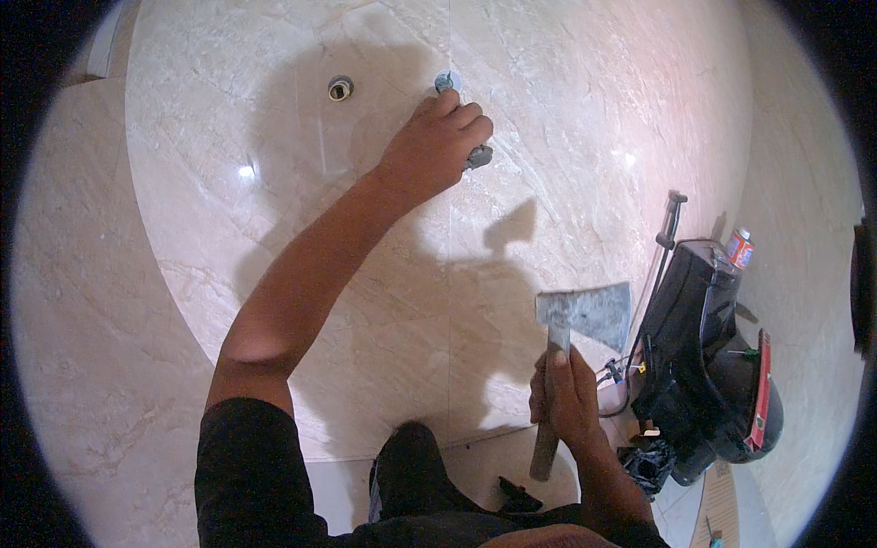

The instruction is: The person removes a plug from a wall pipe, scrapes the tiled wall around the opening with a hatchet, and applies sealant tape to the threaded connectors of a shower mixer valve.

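My left hand (448, 135) reaches up to the marbled tile wall (365, 301). Its fingers are closed round a rough, dark grey piece (478, 158) that sticks out below the fist; the hand hides most of it, so its kind does not show. Just above the fingertips is a round hole (446, 82) with grey stuff in it. Lower down and to the right, my right hand (568, 393) is wrapped round the handle of a hatchet (592, 310), its broad grey head upward and its edge to the right.
Left of the hole, a brass-rimmed pipe fitting (341, 89) sits in the wall. At the right stand a black toilet-shaped fixture (694, 320), a red strip (760, 388), an orange-and-white can (739, 247) and a black hand sprayer (674, 205) with its hose.
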Demonstrator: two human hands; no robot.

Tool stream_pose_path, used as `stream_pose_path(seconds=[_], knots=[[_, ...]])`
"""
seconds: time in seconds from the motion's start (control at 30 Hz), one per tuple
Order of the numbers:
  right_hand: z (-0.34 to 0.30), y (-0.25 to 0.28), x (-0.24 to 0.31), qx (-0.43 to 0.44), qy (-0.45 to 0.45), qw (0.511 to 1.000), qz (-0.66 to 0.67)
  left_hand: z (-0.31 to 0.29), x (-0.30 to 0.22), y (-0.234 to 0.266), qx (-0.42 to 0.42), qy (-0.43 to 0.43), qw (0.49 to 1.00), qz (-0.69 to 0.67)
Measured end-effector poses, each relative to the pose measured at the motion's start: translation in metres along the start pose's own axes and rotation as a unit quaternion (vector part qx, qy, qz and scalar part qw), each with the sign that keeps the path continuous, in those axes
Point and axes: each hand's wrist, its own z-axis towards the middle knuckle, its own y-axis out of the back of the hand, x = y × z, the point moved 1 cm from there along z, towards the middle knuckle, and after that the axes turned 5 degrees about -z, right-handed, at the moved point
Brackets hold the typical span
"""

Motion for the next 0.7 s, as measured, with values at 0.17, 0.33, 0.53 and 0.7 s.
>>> stream_pose_path(seconds=[0.17,0.33,0.53,0.7], knots=[[0.068,-0.02,0.017,-0.093,0.255,0.942,-0.199,0.001,0.007,0.008,0.053,-0.024,0.998,0.023],[0.114,-0.045,0.064,-0.129,0.304,0.909,-0.256,0.013,0.008,0.014,0.043,-0.004,0.998,-0.042],[0.144,-0.072,0.101,-0.149,0.332,0.889,-0.278,0.008,0.02,0.016,0.024,-0.015,0.998,-0.054],[0.173,-0.064,0.083,-0.208,0.593,0.729,-0.271,0.02,0.027,0.015,0.073,0.024,0.992,-0.102]])
